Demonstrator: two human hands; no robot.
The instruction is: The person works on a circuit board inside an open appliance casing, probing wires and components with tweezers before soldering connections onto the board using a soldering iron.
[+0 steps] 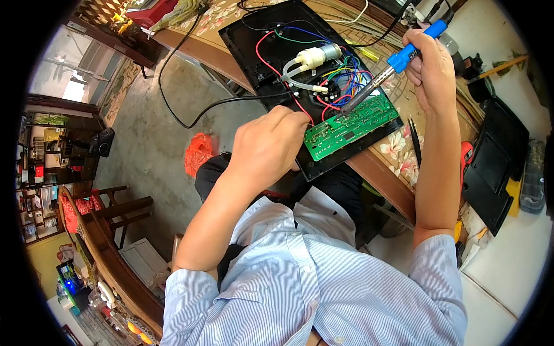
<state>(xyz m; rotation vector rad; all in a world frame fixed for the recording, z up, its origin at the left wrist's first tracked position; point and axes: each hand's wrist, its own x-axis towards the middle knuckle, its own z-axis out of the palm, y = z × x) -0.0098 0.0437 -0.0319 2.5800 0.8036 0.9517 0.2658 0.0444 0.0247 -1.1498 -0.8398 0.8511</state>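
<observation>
My right hand (431,69) grips a blue-handled soldering iron (398,60). The iron slants down to the left, its metal tip over the green circuit board (346,131); whether the tip touches is too small to tell. My left hand (268,141) is closed at the board's left end, fingertips by a red wire (306,113); what they pinch is hidden. The board lies on the near part of a black plastic casing (245,40). Inside the casing sit a small pump with a metal motor (314,56), a clear tube (294,82) and a tangle of coloured wires (349,78).
The casing rests on a table with a flowered cover (392,144), overhanging its near edge. A black cable (167,95) loops down to the left. Tweezers (414,141) lie right of the board. Further right are a black plastic panel (496,179) and a red tool (466,154).
</observation>
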